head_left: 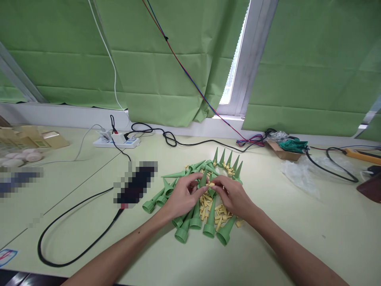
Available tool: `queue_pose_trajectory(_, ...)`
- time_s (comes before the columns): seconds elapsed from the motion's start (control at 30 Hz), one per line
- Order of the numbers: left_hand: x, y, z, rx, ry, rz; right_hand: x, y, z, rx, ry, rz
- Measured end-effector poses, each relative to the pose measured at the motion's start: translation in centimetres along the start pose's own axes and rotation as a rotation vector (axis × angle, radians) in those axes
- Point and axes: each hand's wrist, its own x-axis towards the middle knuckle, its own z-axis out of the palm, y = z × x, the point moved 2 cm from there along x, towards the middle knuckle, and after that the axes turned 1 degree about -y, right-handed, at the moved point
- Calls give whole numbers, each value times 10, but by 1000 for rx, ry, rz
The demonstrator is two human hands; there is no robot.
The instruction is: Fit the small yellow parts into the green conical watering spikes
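Observation:
My left hand point(186, 194) is closed round a green plastic spike point(204, 178) that points upward, above a pile of the same parts. A small yellow plastic valve point(210, 184) is pinched in the fingers of my right hand point(235, 194), against the spike's side. Beneath both hands lie loose yellow valves point(220, 212). Several green spikes with round hollow bases, such as one near the front point(210, 222), lie around them. Behind, a row of green spikes point(229, 159) stands upright, with yellow pieces at their sides.
A power strip point(117, 143) with plugs lies by the wall, and a black cable point(41, 254) loops over the table's left. A pixelated dark device point(135, 184) lies left of the pile. At the right are a cardboard box point(284, 151) and clear plastic bags point(299, 176).

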Motion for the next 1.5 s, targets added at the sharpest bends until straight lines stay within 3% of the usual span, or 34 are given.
queue_pose_trajectory(0.77,0,-1,0,9,-5,-11,1,0,0,-6,-33,16)
queue_pose_trajectory(1.5,1,2,-1,80,11,94,-1,2,0,4,-63,-24)
